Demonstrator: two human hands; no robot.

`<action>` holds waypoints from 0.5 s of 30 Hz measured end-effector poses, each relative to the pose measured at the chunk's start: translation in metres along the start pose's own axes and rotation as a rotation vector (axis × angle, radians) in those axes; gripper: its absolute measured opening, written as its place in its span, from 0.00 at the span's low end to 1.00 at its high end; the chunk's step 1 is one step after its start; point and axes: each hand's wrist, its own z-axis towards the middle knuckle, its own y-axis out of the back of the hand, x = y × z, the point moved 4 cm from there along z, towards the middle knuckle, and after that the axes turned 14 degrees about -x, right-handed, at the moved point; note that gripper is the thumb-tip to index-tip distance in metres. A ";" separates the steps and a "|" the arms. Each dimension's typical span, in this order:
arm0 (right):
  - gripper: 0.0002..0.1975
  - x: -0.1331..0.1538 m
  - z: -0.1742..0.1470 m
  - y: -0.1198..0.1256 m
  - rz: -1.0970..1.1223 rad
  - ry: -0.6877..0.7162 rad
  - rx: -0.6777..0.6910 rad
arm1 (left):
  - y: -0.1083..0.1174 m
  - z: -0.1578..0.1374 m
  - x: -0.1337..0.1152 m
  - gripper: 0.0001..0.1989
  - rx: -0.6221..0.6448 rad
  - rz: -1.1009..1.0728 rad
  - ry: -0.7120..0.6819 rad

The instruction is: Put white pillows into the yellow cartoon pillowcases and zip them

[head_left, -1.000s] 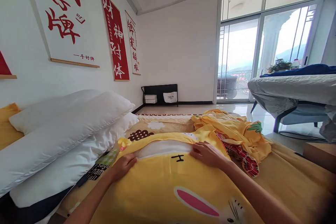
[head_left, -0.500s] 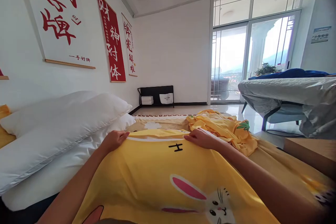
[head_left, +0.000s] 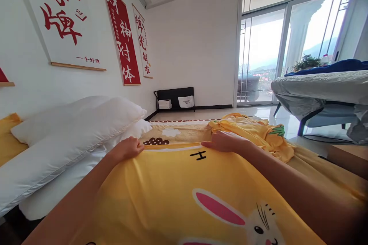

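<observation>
- Pinching far edge of yellow rabbit-print pillowcase (head_left: pixel 169 187) with left hand (head_left: pixel 129 148) and right hand (head_left: pixel 222 141)
- Holding that edge nearly straight over patterned bedsheet (head_left: pixel 189 132)
- Positioned right of stacked white pillows (head_left: pixel 77 134), near crumpled yellow cloth (head_left: pixel 253 132)

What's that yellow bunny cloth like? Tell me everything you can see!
The yellow bunny cloth looks thin and smooth. It has a black H-shaped mark near its far edge and a white bunny with pink inside its ears, partly cut off by the picture's bottom. A narrow white strip shows along the far edge. The left hand and right hand grip that edge, fairly straight between them. Soft folds run down its left side.
</observation>
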 end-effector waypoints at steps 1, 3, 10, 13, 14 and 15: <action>0.30 -0.003 0.001 -0.003 -0.007 0.003 -0.004 | -0.003 0.000 -0.002 0.17 -0.001 0.027 -0.002; 0.19 -0.006 0.002 -0.009 -0.032 0.008 -0.017 | -0.009 0.002 -0.008 0.14 -0.030 0.109 -0.020; 0.15 0.009 -0.003 -0.016 -0.162 0.002 -0.088 | -0.021 0.012 -0.013 0.22 -0.138 0.190 0.013; 0.23 0.012 -0.005 0.004 -0.207 -0.023 -0.197 | 0.003 0.022 0.005 0.29 -0.283 0.183 0.102; 0.25 0.012 -0.004 0.011 -0.219 -0.048 -0.262 | 0.013 0.025 0.011 0.30 -0.361 0.179 0.129; 0.28 0.013 -0.003 0.018 -0.227 -0.081 -0.335 | 0.021 0.028 0.016 0.31 -0.429 0.170 0.145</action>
